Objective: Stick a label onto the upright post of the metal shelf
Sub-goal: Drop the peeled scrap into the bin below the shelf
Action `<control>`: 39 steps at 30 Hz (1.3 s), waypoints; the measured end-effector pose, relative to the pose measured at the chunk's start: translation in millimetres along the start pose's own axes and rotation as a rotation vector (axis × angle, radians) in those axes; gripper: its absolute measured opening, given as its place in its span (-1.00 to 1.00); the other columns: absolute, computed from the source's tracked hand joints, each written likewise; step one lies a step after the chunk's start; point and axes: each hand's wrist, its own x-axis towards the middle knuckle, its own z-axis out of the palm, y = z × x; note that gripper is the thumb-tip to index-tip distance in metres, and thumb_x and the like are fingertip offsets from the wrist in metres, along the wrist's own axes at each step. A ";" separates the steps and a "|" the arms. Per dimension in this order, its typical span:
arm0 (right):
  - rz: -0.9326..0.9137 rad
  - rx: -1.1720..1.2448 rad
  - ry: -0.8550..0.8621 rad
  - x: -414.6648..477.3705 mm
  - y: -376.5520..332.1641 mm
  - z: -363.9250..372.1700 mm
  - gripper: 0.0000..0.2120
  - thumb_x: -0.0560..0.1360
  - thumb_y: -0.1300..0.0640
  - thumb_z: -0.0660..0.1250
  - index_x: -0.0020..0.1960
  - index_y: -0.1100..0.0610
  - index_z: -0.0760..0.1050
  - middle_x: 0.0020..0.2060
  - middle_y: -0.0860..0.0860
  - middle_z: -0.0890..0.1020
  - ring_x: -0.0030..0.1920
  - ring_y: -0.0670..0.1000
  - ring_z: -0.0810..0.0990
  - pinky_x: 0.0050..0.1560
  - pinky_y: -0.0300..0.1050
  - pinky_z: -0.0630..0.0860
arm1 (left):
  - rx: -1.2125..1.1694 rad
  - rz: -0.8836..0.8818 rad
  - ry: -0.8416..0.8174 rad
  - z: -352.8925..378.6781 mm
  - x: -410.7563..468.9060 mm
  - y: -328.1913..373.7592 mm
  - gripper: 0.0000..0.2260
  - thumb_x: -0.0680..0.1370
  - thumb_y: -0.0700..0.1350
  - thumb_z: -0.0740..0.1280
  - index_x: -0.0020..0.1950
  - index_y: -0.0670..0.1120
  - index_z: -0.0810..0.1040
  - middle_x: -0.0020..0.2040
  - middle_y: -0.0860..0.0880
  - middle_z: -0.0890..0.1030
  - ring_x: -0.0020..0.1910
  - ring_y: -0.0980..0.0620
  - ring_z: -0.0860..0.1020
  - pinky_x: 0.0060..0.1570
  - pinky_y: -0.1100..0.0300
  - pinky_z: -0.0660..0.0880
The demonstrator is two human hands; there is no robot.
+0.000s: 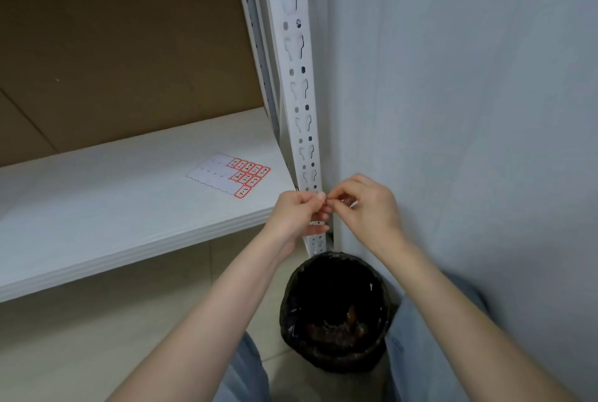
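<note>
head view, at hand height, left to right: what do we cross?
label sheet → left hand → upright post → right hand → wall

- Label [326,206]: only a reddish sliver shows, pinched between the fingertips of the left hand [296,211] and right hand [369,204]; print illegible.
- Upright post [299,94]: top cut by the upper edge, a stretch covered by both hands, foot hidden behind the bin [289,288].
- Label sheet [212,175]: marks too small to read.
- Shelf board [97,207]: left end out of frame.
- Bin contents: dark, unidentifiable.
</note>
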 end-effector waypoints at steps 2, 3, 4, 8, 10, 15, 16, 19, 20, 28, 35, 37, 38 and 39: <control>0.006 -0.006 -0.001 -4.2 5.8 3.9 -0.92 0.34 0.20 0.47 -0.24 0.06 0.59 -0.28 -0.15 0.53 -0.33 -0.07 0.58 -0.23 -0.06 0.56 | 0.010 -0.014 0.003 1.7 0.3 -5.3 -0.77 0.61 -0.21 0.23 -0.21 -0.19 0.58 -0.28 -0.08 0.56 -0.37 0.12 0.49 -0.38 0.28 0.58; 0.013 -0.011 -0.008 -6.2 7.8 5.6 -0.93 0.35 0.20 0.47 -0.24 0.08 0.59 -0.26 -0.10 0.57 -0.32 -0.03 0.59 -0.22 -0.05 0.56 | 0.009 -0.019 0.005 2.0 0.7 -7.9 -0.77 0.61 -0.21 0.23 -0.21 -0.19 0.58 -0.29 -0.08 0.56 -0.36 0.12 0.49 -0.38 0.29 0.58; 0.017 -0.022 -0.017 -8.2 10.1 7.6 -0.94 0.36 0.19 0.46 -0.23 0.09 0.58 -0.25 -0.05 0.59 -0.31 0.00 0.59 -0.22 -0.04 0.56 | 0.007 -0.025 0.008 2.5 0.7 -10.6 -0.77 0.61 -0.22 0.23 -0.21 -0.19 0.58 -0.30 -0.08 0.55 -0.35 0.11 0.49 -0.36 0.28 0.59; 0.049 -0.034 -0.038 -15.3 16.1 13.9 -0.96 0.42 0.21 0.40 -0.19 0.13 0.55 -0.22 0.00 0.59 -0.26 -0.02 0.51 -0.18 -0.01 0.53 | -0.017 -0.023 0.025 5.8 1.9 -20.9 -0.79 0.60 -0.24 0.25 -0.20 -0.20 0.59 -0.35 -0.07 0.51 -0.35 0.08 0.48 -0.31 0.27 0.59; 0.099 0.007 -0.054 -17.2 18.8 14.8 -0.96 0.44 0.21 0.37 -0.18 0.12 0.54 -0.23 -0.03 0.57 -0.23 -0.04 0.50 -0.14 -0.03 0.53 | -0.029 -0.015 0.053 7.9 3.7 -25.4 -0.83 0.58 -0.25 0.27 -0.16 -0.22 0.61 -0.36 -0.07 0.51 -0.36 0.09 0.49 -0.29 0.26 0.61; 0.276 0.181 -0.107 -25.3 17.2 13.5 -0.80 0.46 0.28 0.35 -0.24 0.01 0.49 -0.32 -0.04 0.58 -0.24 0.00 0.57 -0.12 -0.15 0.53 | -0.046 -0.020 0.114 2.2 9.9 -39.5 -0.87 0.54 -0.28 0.33 0.04 -0.25 0.63 -0.32 -0.08 0.62 -0.39 0.14 0.59 -0.23 0.25 0.62; 0.321 0.204 -0.126 -26.0 18.6 13.8 -0.76 0.46 0.30 0.34 -0.26 -0.01 0.49 -0.33 -0.04 0.58 -0.24 0.01 0.58 -0.10 -0.15 0.53 | -0.025 -0.017 0.114 1.6 10.2 -42.9 -0.88 0.54 -0.29 0.33 0.04 -0.24 0.63 -0.29 -0.08 0.65 -0.37 0.14 0.61 -0.22 0.25 0.62; 0.427 0.255 -0.200 -28.6 23.9 17.9 -0.80 0.46 0.32 0.34 -0.21 0.03 0.55 -0.31 0.00 0.62 -0.20 0.04 0.62 -0.05 -0.13 0.58 | 0.010 -0.023 0.113 0.0 9.5 -51.4 -0.86 0.57 -0.30 0.27 0.05 -0.21 0.61 -0.25 -0.08 0.67 -0.32 0.13 0.65 -0.19 0.25 0.62; 0.454 0.280 -0.212 -29.6 25.1 19.6 -0.81 0.47 0.33 0.33 -0.20 0.06 0.57 -0.30 0.02 0.64 -0.18 0.05 0.64 -0.04 -0.12 0.59 | 0.006 -0.029 0.110 -0.5 8.9 -53.2 -0.85 0.58 -0.30 0.25 0.05 -0.20 0.60 -0.23 -0.08 0.67 -0.31 0.13 0.65 -0.18 0.25 0.62; 0.654 0.409 -0.201 -32.9 26.0 21.2 -0.79 0.37 0.35 0.36 -0.33 0.08 0.57 -0.44 0.04 0.64 -0.41 -0.01 0.64 -0.20 -0.12 0.65 | -0.001 -0.065 0.140 -5.7 5.0 -59.1 -0.92 0.50 -0.28 0.39 -0.04 -0.28 0.57 -0.23 -0.15 0.69 -0.31 0.05 0.67 -0.24 0.24 0.62; 0.654 0.389 -0.248 -35.2 29.3 24.0 -0.79 0.46 0.17 0.40 -0.34 0.14 0.53 -0.48 0.03 0.58 -0.50 -0.13 0.57 -0.39 -0.22 0.58 | -0.007 -0.086 0.115 -5.4 2.3 -63.2 -0.93 0.47 -0.21 0.44 -0.18 -0.20 0.62 -0.28 -0.13 0.67 -0.37 0.08 0.64 -0.30 0.26 0.61; 0.656 0.380 -0.268 -36.4 31.1 25.6 -0.77 0.49 0.13 0.38 -0.33 0.15 0.52 -0.46 0.04 0.57 -0.47 -0.10 0.57 -0.35 -0.20 0.60 | 0.000 -0.097 0.107 -5.3 2.7 -64.9 -0.95 0.48 -0.22 0.42 -0.17 -0.20 0.63 -0.26 -0.12 0.65 -0.34 0.08 0.60 -0.30 0.27 0.61; 0.658 0.383 -0.283 -36.9 31.9 26.8 -0.78 0.49 0.15 0.38 -0.32 0.14 0.51 -0.44 0.05 0.57 -0.44 -0.09 0.57 -0.32 -0.19 0.61 | 0.007 -0.104 0.104 -5.1 2.9 -65.5 -0.95 0.49 -0.24 0.41 -0.18 -0.18 0.63 -0.25 -0.11 0.64 -0.31 0.08 0.58 -0.30 0.27 0.61; 0.661 0.390 -0.297 -37.3 32.5 27.7 -0.80 0.48 0.19 0.38 -0.31 0.13 0.50 -0.41 0.07 0.57 -0.41 -0.07 0.57 -0.28 -0.17 0.61 | 0.014 -0.110 0.102 -5.1 3.4 -66.2 -0.93 0.49 -0.25 0.41 -0.20 -0.17 0.63 -0.24 -0.10 0.63 -0.29 0.07 0.57 -0.31 0.27 0.61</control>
